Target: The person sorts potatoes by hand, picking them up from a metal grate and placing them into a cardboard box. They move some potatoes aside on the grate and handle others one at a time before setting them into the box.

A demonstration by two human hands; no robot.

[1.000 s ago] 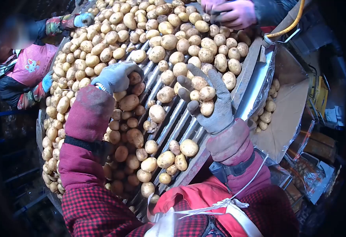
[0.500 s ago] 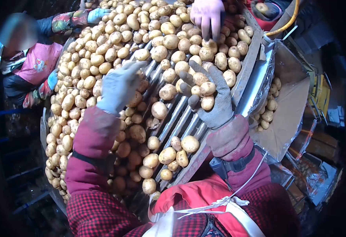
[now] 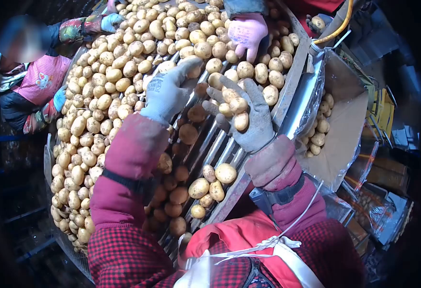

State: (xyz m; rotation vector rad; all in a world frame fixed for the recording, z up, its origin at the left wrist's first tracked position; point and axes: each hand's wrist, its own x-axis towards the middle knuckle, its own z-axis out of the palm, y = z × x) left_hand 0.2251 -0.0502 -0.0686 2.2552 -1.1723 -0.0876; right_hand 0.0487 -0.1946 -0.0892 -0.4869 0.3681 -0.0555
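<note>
My left hand (image 3: pixel 168 92), in a light grey glove, reaches over the middle of the sorting rollers. Its fingers curve around a potato (image 3: pixel 194 71) at the fingertips, partly hidden by the glove. My right hand (image 3: pixel 254 120), in a darker, dirt-stained glove, is turned palm up with its fingers curled. It cradles several small potatoes (image 3: pixel 238 104). Beneath both hands run metal rollers (image 3: pixel 211 144), with potatoes heaped densely to the left (image 3: pixel 100 103). A small cluster of potatoes (image 3: pixel 199 187) lies near my body.
A co-worker's pink-gloved hand (image 3: pixel 248 36) is among the potatoes at the far side. Another person (image 3: pixel 40 79) stands at the left with blue gloves on the heap. To the right, beyond the metal edge (image 3: pixel 287 98), a lined carton (image 3: pixel 347 115) holds potatoes. A yellow hose (image 3: pixel 343 24) curves above it.
My left hand has moved right and away from me, toward my right hand. My right hand still holds its potatoes, shifted slightly left. Fewer potatoes lie on the near rollers; the pink-gloved hand has moved nearer.
</note>
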